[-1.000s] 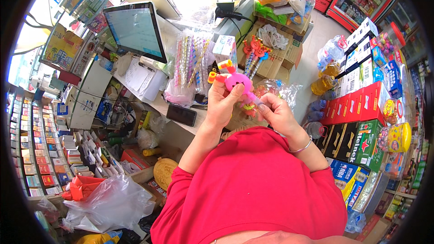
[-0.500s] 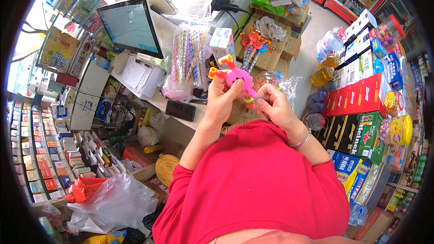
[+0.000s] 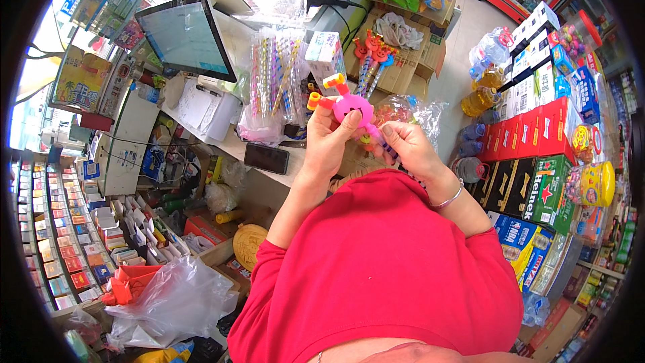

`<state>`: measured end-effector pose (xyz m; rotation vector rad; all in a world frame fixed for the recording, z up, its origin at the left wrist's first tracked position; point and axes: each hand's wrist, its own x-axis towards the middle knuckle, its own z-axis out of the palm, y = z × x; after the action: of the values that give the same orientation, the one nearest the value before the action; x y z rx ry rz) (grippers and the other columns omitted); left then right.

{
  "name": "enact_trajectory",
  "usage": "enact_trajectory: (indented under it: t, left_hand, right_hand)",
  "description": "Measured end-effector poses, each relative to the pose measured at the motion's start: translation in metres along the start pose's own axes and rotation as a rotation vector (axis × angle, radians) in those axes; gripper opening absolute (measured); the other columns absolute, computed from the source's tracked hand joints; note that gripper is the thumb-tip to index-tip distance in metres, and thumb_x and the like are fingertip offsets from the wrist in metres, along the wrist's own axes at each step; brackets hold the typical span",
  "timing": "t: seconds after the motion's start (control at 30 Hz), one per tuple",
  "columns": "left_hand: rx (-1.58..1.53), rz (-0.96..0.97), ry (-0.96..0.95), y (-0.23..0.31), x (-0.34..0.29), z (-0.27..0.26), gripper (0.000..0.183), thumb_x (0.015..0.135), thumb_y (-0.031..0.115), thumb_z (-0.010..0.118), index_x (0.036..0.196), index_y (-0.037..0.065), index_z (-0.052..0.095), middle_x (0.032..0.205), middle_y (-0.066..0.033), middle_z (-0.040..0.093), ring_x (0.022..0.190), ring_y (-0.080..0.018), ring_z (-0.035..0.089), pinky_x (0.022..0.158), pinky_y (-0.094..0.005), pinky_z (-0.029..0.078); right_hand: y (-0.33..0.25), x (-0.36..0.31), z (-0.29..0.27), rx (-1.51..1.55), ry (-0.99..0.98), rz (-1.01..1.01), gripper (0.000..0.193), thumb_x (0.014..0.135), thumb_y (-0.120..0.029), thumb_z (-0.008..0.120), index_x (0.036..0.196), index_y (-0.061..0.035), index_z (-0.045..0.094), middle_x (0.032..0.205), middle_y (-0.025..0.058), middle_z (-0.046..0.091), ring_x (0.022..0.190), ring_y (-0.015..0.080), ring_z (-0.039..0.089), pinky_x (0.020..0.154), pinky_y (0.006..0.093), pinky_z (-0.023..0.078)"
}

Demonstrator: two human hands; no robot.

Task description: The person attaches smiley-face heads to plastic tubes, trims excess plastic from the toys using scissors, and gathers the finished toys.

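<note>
A long counter (image 3: pixel 294 168) runs in front of a person in a red long-sleeved shirt (image 3: pixel 376 249). To the right stand stacked red drink cartons (image 3: pixel 524 138). A flat-screen monitor (image 3: pixel 185 37) tilts at the upper left, and a crumpled clear plastic bag (image 3: pixel 171 302) lies at the lower left. On the counter, a clear-wrapped bundle of patterned sticks (image 3: pixel 274 81) sits beyond a black smartphone (image 3: pixel 267 158).

The left hand (image 3: pixel 326 141) grasps a pink smiling-face toy (image 3: pixel 353 107), thumb pressed across its face and fingers behind; the toy is held up above the counter's near edge, between both hands. The right hand (image 3: pixel 413 148) has its thumb and forefinger drawn together by the toy's lower end; whether they pinch it cannot be told. A metal bracelet (image 3: pixel 451 196) circles that wrist. Smallest are the toy's yellow tips (image 3: pixel 314 101), on red stalks.
</note>
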<state>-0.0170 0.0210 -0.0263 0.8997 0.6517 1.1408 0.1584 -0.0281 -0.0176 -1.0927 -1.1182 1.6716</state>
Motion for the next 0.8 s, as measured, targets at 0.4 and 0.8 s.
enact_trajectory:
  t: [0.4, 0.8]
  left_hand:
    - [-0.031, 0.014, 0.032, -0.002, 0.001, 0.002, 0.024, 0.089, 0.013, 0.06, 0.109, 0.002, 0.054, 0.1, -0.0131, 0.064, 0.09, -0.0228, 0.064, 0.077, -0.0352, 0.055]
    - [-0.09, 0.05, 0.053, -0.001, 0.004, 0.004, 0.023, 0.087, 0.013, 0.064, 0.106, 0.004, 0.056, 0.098, -0.0076, 0.063, 0.088, -0.017, 0.064, 0.074, -0.0304, 0.055]
  right_hand:
    - [0.005, 0.007, 0.007, -0.133, 0.127, -0.199, 0.018, 0.092, -0.022, 0.058, 0.088, -0.0047, 0.055, 0.073, -0.002, 0.053, 0.064, 0.0043, 0.047, 0.056, 0.0204, 0.04]
    - [0.002, 0.006, 0.004, -0.465, 0.247, -0.303, 0.022, 0.095, -0.023, 0.051, 0.09, -0.0023, 0.055, 0.07, 0.0008, 0.056, 0.061, 0.0065, 0.05, 0.055, 0.0224, 0.042]
